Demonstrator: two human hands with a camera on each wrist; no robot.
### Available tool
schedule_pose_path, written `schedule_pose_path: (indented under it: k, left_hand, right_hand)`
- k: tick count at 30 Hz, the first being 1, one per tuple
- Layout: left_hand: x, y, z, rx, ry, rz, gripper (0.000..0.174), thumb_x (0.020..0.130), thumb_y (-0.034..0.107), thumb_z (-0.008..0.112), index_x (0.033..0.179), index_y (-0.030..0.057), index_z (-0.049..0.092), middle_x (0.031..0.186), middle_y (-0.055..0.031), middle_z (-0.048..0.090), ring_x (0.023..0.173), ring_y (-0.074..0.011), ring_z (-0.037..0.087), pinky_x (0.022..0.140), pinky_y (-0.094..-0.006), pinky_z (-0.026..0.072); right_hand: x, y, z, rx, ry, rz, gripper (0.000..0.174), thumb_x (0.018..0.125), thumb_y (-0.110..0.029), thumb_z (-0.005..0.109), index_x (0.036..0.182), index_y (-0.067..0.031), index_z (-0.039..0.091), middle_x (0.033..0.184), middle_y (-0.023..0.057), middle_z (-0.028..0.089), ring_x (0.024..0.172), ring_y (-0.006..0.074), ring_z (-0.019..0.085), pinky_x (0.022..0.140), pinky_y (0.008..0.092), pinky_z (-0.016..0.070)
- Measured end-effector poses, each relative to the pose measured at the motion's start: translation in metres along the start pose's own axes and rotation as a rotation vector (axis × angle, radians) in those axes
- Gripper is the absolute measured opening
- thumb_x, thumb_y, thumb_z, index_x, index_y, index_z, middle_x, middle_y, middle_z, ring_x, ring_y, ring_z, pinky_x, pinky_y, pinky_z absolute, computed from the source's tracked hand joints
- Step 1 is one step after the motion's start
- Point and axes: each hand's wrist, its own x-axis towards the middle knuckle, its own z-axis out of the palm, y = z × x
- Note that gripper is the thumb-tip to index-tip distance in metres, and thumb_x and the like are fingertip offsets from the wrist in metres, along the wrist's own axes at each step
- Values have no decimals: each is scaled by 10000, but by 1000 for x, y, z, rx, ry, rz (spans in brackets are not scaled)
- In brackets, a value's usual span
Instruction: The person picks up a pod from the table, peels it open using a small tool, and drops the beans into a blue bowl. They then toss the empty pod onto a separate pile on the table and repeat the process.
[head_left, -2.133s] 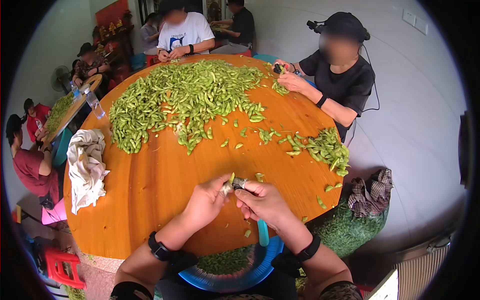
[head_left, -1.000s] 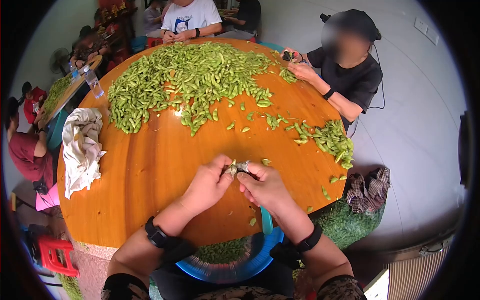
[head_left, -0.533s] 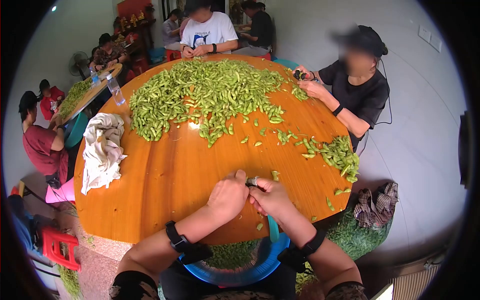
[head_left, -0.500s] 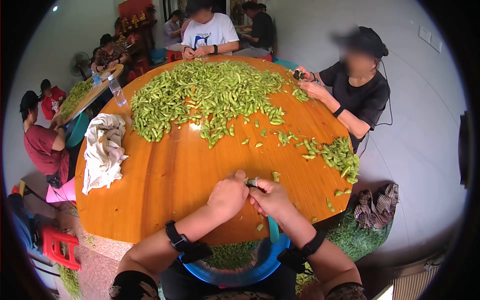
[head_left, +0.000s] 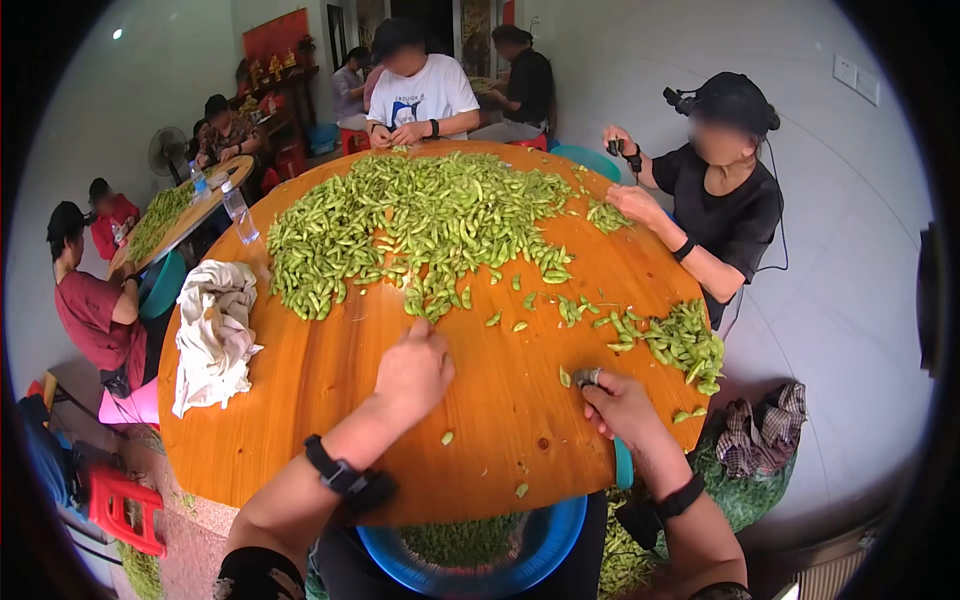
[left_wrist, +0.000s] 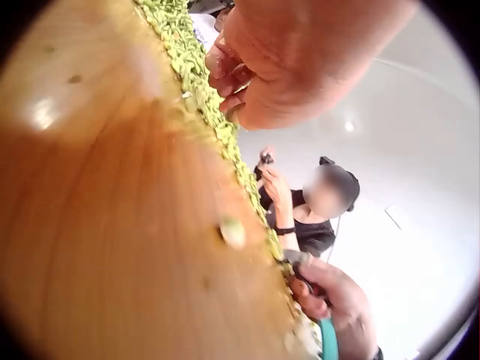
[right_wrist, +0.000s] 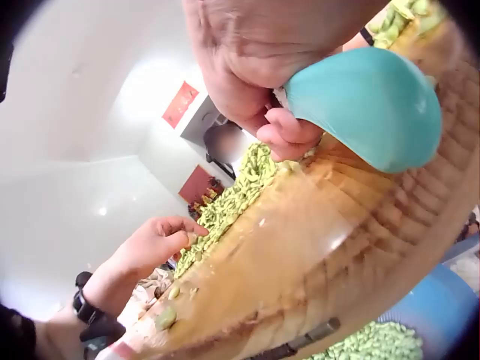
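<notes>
The round wooden table [head_left: 330,400] is filling most of the space in front of me. The big heap of green pods [head_left: 420,215] is lying across its far half, and a smaller pile [head_left: 680,340] is sitting at the right edge. A blue basin [head_left: 555,545] is waiting under the near edge, and a white cloth [head_left: 215,335] is lying bunched at the left.

Half a second ago both hands were pressed together over a single pod at near centre; now they are coming apart. The left hand [head_left: 415,365] is stretching away to the near fringe of the heap. The right hand [head_left: 620,405] is drawing off to the right, its fingers wrapping tightly round the teal-handled tool [head_left: 588,377]. To me that means one pod is finished with and the work is sitting between pods.

From overhead only the back of the left hand is showing. The left wrist view is catching its fingers [left_wrist: 229,75] bending in over the pods at the heap's edge, though I cannot tell whether they are pinching one. The right wrist view is showing what the head view mostly hides: the teal handle [right_wrist: 367,97] tucked into the palm under curled fingers [right_wrist: 289,135]. A small green scrap [head_left: 446,437] is lying on the bare wood between the two hands.
</notes>
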Motion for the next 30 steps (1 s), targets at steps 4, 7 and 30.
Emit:
schedule_pose_path:
  k: [4,7,30]
  left_hand:
    - [44,-39,34,73,74,-20,115,808,103,612,891,23,611,1002,-162,578,886,-377,598,767,-445,502]
    - [63,-53,50,91,-24,-142,130,803,95,621,912,25,611,1010,-166,583,864,-373,609,756,-454,503]
    - [-40,39,17,-785,-252,-243,145,844,-5,637,938,32,534,739,16,593,618,-37,559,534,-206,451]
  right_hand:
    - [0,1,-3,160,-43,11,158,941,-121,521,1056,-68,615,618,-20,538,404,48,433,353,191,316]
    - [0,1,-6,213,-63,37,141,952,-133,512,1032,-78,614,615,-30,530,400,45,431,359,193,328]
    - [-33,-23,82,317,-227,18,145,960,-165,516,915,-50,592,696,-15,538,484,42,452,403,194,333]
